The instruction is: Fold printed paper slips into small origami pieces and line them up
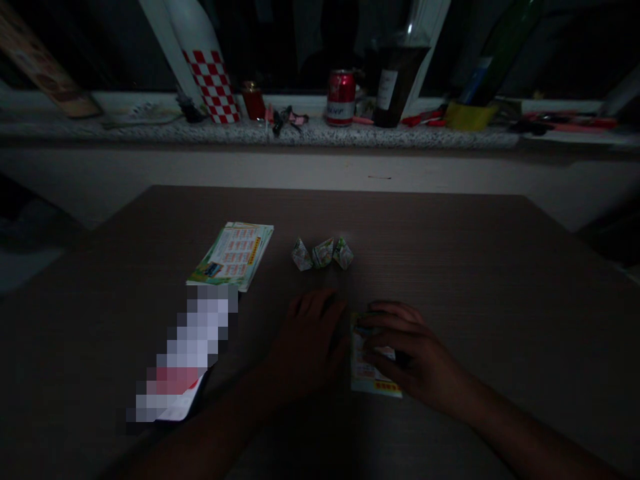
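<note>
Near card point(363, 370) is overlapped by half-curled right hand point(418, 353), flattish left hand point(309, 337), both grips unclear; positioning seems underway, steadying needed.

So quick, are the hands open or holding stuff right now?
Left hand: loosely open, palm down, nothing seen in it.
Right hand: fingers curved over a printed card; whether it grips it cannot be told.

It seems to be a room in a home: a wood-grained table point(450, 253) stands before a dark window point(285, 40), and the speckled sill point(310, 138) carries a checkered bottle point(213, 83) and a red can point(341, 93)
</note>
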Demonstrator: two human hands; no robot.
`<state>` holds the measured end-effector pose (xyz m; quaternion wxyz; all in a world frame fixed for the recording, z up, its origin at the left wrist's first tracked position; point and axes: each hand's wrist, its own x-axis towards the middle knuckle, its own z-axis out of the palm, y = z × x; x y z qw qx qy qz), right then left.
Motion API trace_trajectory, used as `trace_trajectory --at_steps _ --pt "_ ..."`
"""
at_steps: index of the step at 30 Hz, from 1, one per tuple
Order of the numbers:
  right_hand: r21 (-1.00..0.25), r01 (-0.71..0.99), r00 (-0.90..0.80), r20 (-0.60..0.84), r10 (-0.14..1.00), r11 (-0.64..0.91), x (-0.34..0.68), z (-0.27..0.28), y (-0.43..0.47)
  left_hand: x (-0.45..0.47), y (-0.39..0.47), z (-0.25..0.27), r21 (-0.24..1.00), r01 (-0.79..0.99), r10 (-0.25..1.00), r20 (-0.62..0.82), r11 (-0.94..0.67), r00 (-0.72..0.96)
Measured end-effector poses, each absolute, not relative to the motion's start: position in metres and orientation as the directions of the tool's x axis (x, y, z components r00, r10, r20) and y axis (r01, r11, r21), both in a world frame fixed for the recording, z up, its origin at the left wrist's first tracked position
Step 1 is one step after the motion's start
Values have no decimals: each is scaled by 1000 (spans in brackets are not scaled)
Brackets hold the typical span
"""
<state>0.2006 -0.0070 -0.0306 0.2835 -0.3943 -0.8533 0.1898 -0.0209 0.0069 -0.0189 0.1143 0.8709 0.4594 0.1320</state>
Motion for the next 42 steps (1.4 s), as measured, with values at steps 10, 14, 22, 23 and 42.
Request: trace_trajectory --at_steps 10,14,22,23,42 --pt "-542 567 -530 337 778 621 201 -32 -8 -21 8 -20 320 768 828 128 -555 546" --pt "-540 570 -533 331 779 620 200 -32 -8 -20 7 -18 327 768 829 114 -551 547" --pt "-538 571 -540 323 777 620 200 -30 -8 -17 9 -13 462 642 784 247 -612 570" --pt "-540 572 -542 317 779 617 200 -30 -8 -16 9 -13 475 595 750 263 -649 607" --pt "-570 650 -459 233 858 503 213 -31 -8 -18 10 -17 456 471 601 194 -755 776"
